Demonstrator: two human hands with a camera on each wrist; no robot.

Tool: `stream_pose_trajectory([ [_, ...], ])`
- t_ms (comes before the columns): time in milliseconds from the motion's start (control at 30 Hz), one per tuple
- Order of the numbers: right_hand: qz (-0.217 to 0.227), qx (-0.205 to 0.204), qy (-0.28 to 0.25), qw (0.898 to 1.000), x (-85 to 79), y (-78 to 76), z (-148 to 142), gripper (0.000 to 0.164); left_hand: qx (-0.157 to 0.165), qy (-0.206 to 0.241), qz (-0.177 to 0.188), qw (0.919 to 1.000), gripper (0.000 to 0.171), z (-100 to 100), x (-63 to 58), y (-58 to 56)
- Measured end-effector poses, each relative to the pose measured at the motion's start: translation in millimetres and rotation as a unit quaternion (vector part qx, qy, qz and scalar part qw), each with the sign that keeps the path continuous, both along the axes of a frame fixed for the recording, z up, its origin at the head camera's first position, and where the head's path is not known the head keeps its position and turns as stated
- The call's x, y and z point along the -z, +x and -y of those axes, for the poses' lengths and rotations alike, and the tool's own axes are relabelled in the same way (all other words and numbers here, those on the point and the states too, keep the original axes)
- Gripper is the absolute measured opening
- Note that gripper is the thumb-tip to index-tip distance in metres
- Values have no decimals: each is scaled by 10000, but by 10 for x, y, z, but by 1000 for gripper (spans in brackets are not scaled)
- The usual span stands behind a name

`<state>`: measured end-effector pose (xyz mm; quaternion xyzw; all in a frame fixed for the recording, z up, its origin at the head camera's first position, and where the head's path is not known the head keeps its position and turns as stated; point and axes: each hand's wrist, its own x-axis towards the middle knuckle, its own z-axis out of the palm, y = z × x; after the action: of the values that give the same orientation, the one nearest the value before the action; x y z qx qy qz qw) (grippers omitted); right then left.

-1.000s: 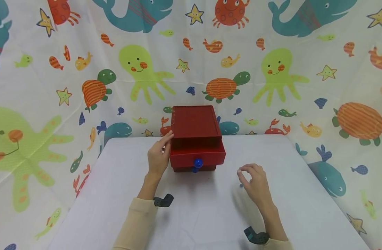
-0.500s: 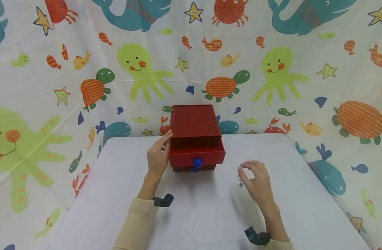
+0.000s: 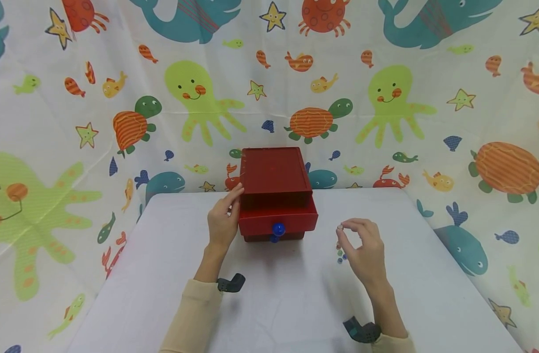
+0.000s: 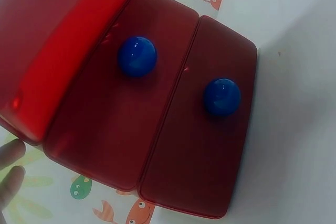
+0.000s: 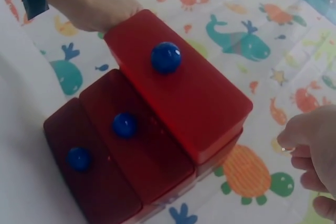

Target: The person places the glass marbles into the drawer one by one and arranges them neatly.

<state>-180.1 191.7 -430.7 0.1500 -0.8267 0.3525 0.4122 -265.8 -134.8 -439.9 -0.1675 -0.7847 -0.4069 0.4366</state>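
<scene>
I had left hand (image 3: 222, 223) loosely extended against red box (image 3: 275, 169), top drawer (image 3: 296, 223) sticking out, right hand (image 3: 365, 251) pinching pale bead (image 3: 340, 227).

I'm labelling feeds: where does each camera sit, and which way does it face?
Head: on the head, facing forward and down at the glossy red drawer box; shows left hand, and right hand pinching a tiny pale piece.
Left wrist: on the left wrist, facing the box's drawer fronts; left fingertips show at the left edge.
Right wrist: on the right wrist, facing the same fronts; right fingers show at right, left hand beyond the box.
Shared: both wrist views show three round blue knobs.
</scene>
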Motion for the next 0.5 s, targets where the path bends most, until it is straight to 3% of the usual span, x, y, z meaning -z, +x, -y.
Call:
stream_pose_trajectory([
  [500,-115,-119,-167,9997,-179,-56,168,21,23,41,115,9999,32,-2,3,8],
])
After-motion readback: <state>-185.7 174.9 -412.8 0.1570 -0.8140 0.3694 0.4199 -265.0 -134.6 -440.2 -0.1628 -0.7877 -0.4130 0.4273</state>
